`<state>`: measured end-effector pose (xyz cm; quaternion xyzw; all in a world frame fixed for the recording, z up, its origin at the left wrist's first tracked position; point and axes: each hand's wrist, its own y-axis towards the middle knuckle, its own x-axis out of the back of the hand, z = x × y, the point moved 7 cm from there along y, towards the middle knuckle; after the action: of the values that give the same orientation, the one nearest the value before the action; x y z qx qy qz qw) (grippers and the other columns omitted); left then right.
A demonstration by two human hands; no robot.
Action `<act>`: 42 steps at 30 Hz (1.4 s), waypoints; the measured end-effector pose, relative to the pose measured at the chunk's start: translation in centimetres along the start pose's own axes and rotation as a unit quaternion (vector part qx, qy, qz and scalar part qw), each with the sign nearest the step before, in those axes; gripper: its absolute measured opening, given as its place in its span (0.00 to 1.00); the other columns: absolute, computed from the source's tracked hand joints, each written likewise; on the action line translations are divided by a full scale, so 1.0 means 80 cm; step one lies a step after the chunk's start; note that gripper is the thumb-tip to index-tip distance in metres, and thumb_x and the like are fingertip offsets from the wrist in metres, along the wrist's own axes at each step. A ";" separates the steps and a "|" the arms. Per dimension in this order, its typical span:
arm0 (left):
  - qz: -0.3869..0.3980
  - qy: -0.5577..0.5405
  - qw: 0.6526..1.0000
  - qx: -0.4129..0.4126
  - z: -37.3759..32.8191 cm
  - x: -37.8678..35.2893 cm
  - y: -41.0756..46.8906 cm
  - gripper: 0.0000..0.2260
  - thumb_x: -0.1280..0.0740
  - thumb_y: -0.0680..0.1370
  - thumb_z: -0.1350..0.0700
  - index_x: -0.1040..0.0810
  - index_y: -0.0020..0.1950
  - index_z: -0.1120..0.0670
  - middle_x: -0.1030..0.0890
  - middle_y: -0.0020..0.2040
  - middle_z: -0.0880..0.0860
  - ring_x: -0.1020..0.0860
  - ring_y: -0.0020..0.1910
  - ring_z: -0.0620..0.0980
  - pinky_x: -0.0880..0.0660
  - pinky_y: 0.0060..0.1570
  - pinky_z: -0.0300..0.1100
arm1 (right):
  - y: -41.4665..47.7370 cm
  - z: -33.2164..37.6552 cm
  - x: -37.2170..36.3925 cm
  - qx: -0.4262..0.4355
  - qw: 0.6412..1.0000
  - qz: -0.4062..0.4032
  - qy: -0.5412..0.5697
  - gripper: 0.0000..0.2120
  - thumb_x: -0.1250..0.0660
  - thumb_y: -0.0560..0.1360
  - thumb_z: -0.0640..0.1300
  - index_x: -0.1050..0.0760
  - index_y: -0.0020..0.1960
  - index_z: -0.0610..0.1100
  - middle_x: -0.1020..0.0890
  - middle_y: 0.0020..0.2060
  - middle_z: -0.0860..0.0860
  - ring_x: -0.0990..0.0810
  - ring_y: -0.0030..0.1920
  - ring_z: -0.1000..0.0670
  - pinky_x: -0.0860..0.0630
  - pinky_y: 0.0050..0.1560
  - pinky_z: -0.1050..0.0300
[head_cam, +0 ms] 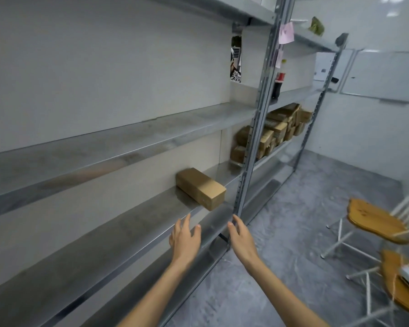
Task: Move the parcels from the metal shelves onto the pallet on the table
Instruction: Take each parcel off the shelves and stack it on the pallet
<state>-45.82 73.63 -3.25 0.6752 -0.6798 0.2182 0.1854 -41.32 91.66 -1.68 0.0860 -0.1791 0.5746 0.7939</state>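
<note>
A brown cardboard parcel (200,188) lies alone on a middle board of the metal shelves (118,147), close to an upright post. Both my arms stretch toward it. My left hand (185,237) hovers just below and in front of the parcel, fingers spread and straight, holding nothing. My right hand (241,236) hovers beside it near the post, fingers also straight and empty. Neither hand touches the parcel. Farther along, in the adjoining shelf bay, a pile of several brown parcels (273,133) is stacked. No pallet or table shows in this view.
A vertical shelf post (255,138) stands right of the parcel. Two wooden-seated chairs (376,220) with white frames stand at the right on the grey floor (293,220). A cola bottle (279,84) stands on a higher shelf; a whiteboard (385,74) hangs on the far wall.
</note>
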 end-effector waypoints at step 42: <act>-0.163 -0.217 0.951 0.146 0.013 -0.227 0.277 0.20 0.46 0.85 0.45 0.41 0.76 0.33 0.44 0.78 0.41 0.41 0.72 0.39 0.41 0.70 0.40 | 0.429 -0.125 -0.075 -0.015 0.957 0.261 0.125 0.17 0.43 0.83 0.51 0.35 0.71 0.63 0.25 0.67 0.53 0.25 0.65 0.49 0.26 0.66 0.39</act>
<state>-67.56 88.15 -15.07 0.8276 -0.5450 0.1299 -0.0341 -73.45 100.92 -15.56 -0.0485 -0.1035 0.7655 0.6332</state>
